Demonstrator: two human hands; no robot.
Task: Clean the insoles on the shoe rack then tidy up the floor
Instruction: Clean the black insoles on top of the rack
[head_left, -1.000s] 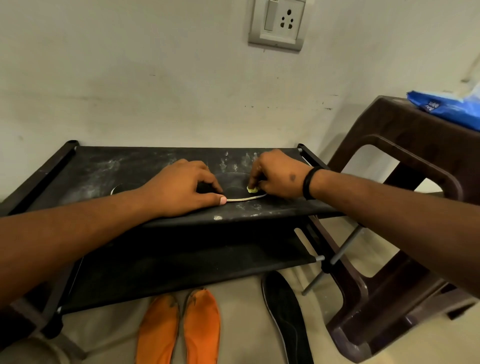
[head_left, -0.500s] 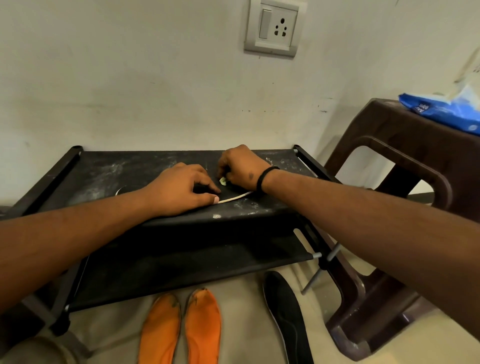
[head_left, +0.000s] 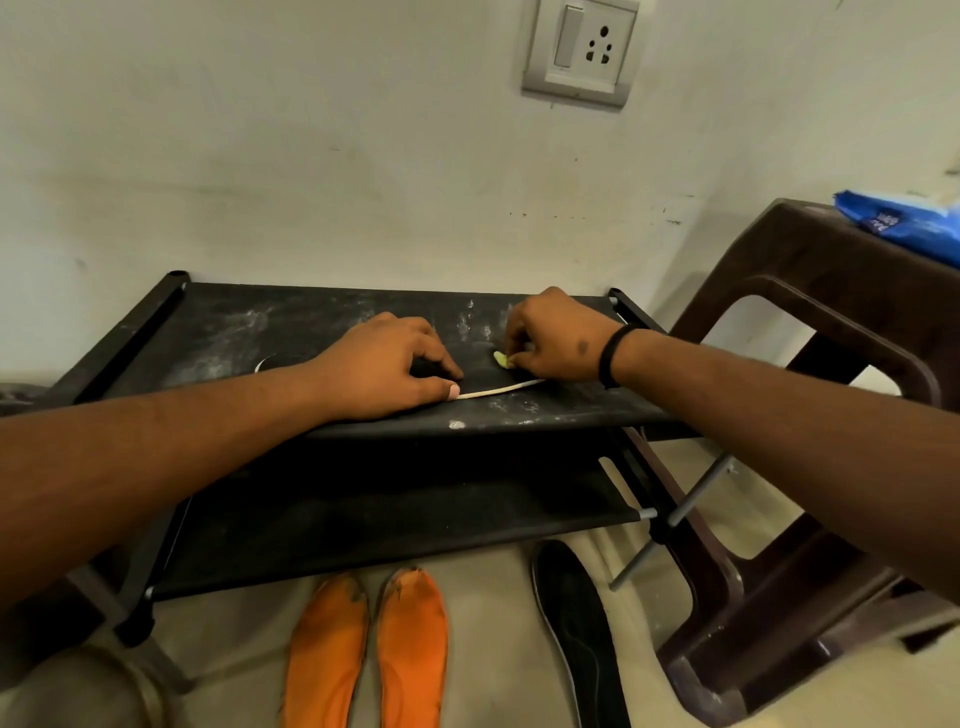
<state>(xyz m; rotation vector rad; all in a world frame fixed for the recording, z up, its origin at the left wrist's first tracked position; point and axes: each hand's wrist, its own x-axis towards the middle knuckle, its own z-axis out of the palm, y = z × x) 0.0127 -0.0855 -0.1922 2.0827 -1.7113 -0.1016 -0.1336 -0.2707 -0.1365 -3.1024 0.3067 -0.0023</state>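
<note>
Two hands: left hand (head_left: 387, 371) presses insole (head_left: 498, 388) flat; right hand (head_left: 556, 338) pinches green wipe (head_left: 500, 358).
Risk: insole could slide off shoe rack (head_left: 218, 332) if pressing slackens.

Dim, warm indoor light — soft and even, with no glare. The wall (head_left: 311, 156) is brightest toward 12 o'clock; deep shadow pools under the shoe rack (head_left: 363, 519). Wide-angle bending stretches the edges — forearms at 9 and 3 o'clock slightly soft.
</note>
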